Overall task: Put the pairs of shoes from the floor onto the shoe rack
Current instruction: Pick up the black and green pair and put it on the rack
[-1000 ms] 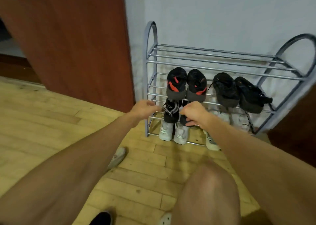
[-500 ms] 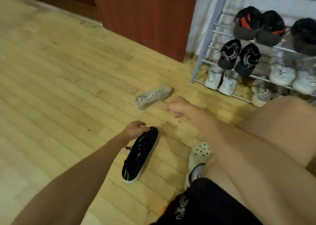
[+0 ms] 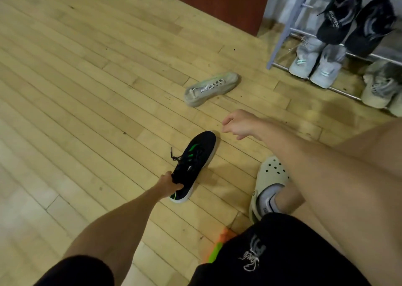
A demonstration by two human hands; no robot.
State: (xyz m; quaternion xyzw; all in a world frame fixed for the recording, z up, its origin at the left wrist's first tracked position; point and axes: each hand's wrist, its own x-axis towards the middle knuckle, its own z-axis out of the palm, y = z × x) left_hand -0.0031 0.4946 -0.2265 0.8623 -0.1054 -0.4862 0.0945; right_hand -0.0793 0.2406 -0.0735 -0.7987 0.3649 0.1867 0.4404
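Observation:
A black shoe with green marks (image 3: pixel 195 159) lies on the wooden floor at centre. My left hand (image 3: pixel 170 184) is shut on its heel opening. My right hand (image 3: pixel 237 123) hovers just right of the shoe's toe, fingers loosely apart, holding nothing. A pale grey shoe (image 3: pixel 212 88) lies on its side farther off on the floor. The metal shoe rack (image 3: pixel 280 44) stands at the upper right against the wall, with a black pair (image 3: pixel 356 22) on a shelf and pale pairs (image 3: pixel 317 62) below.
A red-brown wooden panel (image 3: pixel 208 0) stands left of the rack. My own foot in a cream clog (image 3: pixel 268 181) rests on the floor at right, beside my knee. Open floorboards stretch to the left.
My view has swung from the rack down to the floor. My left hand has slid from the black shoe's toe to its heel and closed on it. My right hand has left the rack.

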